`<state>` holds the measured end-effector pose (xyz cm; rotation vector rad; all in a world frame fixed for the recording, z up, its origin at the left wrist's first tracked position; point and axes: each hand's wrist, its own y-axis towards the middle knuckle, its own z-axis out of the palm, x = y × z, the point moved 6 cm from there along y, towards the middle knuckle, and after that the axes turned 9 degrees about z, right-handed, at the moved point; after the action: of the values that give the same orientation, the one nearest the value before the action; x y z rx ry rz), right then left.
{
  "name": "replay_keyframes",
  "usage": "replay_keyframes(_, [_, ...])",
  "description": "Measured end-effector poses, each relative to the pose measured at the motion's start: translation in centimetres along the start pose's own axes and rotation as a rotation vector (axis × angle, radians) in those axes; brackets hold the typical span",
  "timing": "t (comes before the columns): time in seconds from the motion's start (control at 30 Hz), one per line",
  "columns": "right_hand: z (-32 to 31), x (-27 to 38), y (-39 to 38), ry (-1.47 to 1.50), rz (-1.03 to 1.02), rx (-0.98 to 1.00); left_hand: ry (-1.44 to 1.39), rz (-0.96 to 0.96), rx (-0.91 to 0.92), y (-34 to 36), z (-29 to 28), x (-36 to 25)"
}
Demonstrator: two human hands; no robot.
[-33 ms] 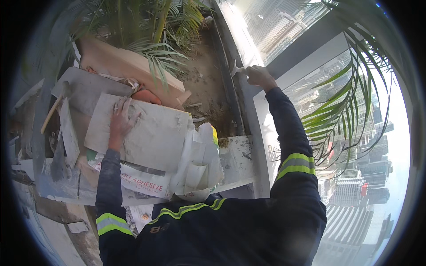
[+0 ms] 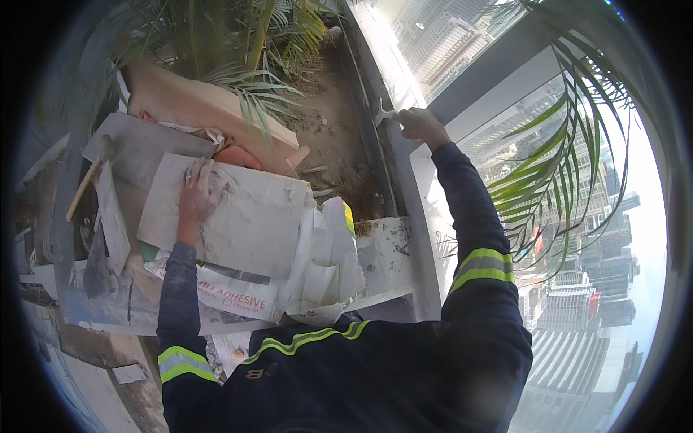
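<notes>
My left hand (image 2: 196, 202) lies with its fingers outstretched on a pale grey, dusty tile or board (image 2: 253, 216). Under that slab is a white paper bag (image 2: 234, 294) with red print, its torn, folded part (image 2: 325, 267) sticking out to the right. Off to the right, my right hand (image 2: 424, 128) is closed around a small light-coloured tool, seemingly a scraper or putty knife (image 2: 386, 114). The tool's flared end is at the grey ledge (image 2: 393, 151) beside the soil bed; whether it touches is too small to tell.
A brown cardboard piece (image 2: 202, 101) and another grey slab (image 2: 148, 141) lie beyond the left hand. Far left rests a wooden-handled hammer (image 2: 90, 177). Palm fronds (image 2: 267, 86) overhang the soil bed (image 2: 328, 137); more fronds (image 2: 570, 151) hang right, before glass overlooking tall buildings.
</notes>
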<state>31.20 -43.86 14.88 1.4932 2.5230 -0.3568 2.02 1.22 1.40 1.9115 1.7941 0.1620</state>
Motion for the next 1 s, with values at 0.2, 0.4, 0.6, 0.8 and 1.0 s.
replay_keyframes(0.2, [-1.8, 0.0, -9.2, 0.033, -0.116, -0.050, -0.066, 0.018, -0.049, 0.5, -0.1, -0.3])
replay_keyframes(0.4, [-3.2, 0.9, -15.2, -0.053, -0.008, 0.116, -0.085, -0.011, -0.074, -0.2, 0.3, -0.2])
replay_keyframes(0.6, [-6.6, 0.2, -16.0, 0.090, 0.233, 0.088, -0.032, -0.009, -0.070, 0.0, -0.1, 0.0])
replay_keyframes(0.8, [-2.0, -0.3, -10.3, 0.112, 0.054, -0.048, -0.057, -0.015, -0.038, 0.6, 0.4, 0.0])
replay_keyframes(1.0, [0.7, 0.1, -14.3, 0.123, 0.092, 0.074, -0.044, 0.003, -0.045, 0.1, 0.6, 0.7])
